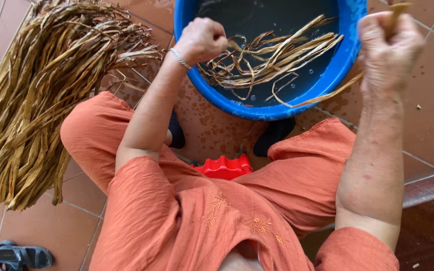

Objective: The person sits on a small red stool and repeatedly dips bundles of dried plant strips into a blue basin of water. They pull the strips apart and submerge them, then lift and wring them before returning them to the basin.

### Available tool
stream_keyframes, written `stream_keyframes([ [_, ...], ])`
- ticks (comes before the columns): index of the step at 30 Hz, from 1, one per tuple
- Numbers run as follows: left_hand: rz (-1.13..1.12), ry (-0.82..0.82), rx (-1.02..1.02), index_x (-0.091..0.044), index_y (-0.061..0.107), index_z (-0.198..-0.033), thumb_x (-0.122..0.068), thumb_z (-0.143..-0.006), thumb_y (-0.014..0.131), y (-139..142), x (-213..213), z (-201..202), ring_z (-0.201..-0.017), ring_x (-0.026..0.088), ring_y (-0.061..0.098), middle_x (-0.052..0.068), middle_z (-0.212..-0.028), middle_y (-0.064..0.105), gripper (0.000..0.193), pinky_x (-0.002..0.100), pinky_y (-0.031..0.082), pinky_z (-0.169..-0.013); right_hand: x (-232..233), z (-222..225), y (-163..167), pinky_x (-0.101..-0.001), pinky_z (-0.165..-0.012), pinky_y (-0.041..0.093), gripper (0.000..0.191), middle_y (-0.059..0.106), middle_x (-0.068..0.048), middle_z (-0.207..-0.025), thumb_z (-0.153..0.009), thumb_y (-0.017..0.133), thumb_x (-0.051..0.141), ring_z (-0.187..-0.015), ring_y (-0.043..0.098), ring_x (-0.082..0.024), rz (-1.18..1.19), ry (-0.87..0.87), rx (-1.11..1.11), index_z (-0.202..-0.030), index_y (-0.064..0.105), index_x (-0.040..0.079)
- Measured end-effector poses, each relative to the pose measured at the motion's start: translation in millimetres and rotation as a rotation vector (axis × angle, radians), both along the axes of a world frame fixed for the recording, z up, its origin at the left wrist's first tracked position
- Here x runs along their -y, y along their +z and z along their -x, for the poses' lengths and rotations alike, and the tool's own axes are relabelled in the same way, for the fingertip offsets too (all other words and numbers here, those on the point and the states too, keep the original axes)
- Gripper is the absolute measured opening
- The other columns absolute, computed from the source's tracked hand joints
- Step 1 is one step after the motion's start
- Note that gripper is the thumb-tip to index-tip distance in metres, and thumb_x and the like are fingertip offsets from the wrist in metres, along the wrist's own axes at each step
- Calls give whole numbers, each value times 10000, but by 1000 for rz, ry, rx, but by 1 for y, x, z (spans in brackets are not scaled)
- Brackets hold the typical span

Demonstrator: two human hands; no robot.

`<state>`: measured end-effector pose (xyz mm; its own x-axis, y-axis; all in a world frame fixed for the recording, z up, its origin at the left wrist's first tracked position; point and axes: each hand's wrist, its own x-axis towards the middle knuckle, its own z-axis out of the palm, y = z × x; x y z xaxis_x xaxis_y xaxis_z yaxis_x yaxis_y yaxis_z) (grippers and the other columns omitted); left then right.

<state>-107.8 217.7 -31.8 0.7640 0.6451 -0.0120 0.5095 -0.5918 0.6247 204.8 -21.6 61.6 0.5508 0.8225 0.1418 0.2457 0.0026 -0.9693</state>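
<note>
Two bare hands are up over a round blue basin [340, 65] that sits on the reddish tiled floor [428, 125], seen from the head camera looking straight down. The left hand [202, 39], with a thin silver bracelet [180, 58] at the wrist, is clenched into a fist above the near left part of the basin, closed on the ends of some wet strips [272, 57] that trail across the dark water. These long tan strips lie tangled in the basin, some curling over its near rim. The right hand [389, 47] is also clenched, held above the basin's right edge, gripping one strip [327, 95] that pokes out above the knuckles and runs down to the left over the rim towards the water.

The floor just in front of the basin is spotted with wet marks. To the left, well apart from the basin, a big bundle of dry strips [36, 100] lies spread on the tiles, its far end fanning out near the left forearm. The person sits low in loose orange clothing [187, 211] with small stitched sprigs on the front, knees wide either side of a red plastic stool [224, 166]. Dark slippers [275, 134] show below the basin. A grey sandal [21, 256] lies at the bottom left corner
</note>
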Motion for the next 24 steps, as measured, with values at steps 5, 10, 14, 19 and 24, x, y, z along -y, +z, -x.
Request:
stream_keyframes([
  [5,256,-51,546,-18,772,-1045,-132,-1036,745,76,2,-7,-739,69,615,37,-838,721,118,241,499,-651,-20,18,-13,-201,-476,353,294,599,8,-746,-1173,598,292,-560,466,-32,235,80,-200,-1047,665,35],
  [10,410,-127,791,-22,717,-1244,-84,-1108,702,114,34,-24,-823,27,568,-14,-947,692,150,207,470,-717,-47,56,-26,-294,-477,524,498,771,-169,-843,-1125,392,419,-542,637,-144,454,199,-629,-1164,633,-15],
  [14,315,-429,819,-52,679,-1340,-51,-1109,669,128,81,-25,-1099,91,676,54,-1289,712,231,240,577,-949,-64,93,-25,-480,-549,664,581,717,-215,-1082,-1026,327,468,-736,781,-249,404,215,-977,-1331,514,10],
  [19,515,-676,375,-94,756,-1220,-119,-1001,704,102,123,-10,-948,165,724,70,-1125,760,226,301,586,-841,-76,90,-21,-378,-511,609,417,743,-210,-1087,-1026,428,374,-734,759,-260,399,186,-1007,-1335,501,103],
  [24,721,-603,184,-87,693,-1290,-370,-976,683,35,94,-21,-997,187,721,81,-1138,753,422,354,590,-857,-74,72,-27,-207,-456,430,297,738,-150,-1071,-1060,642,104,-648,611,-94,161,246,-739,-1350,599,57],
])
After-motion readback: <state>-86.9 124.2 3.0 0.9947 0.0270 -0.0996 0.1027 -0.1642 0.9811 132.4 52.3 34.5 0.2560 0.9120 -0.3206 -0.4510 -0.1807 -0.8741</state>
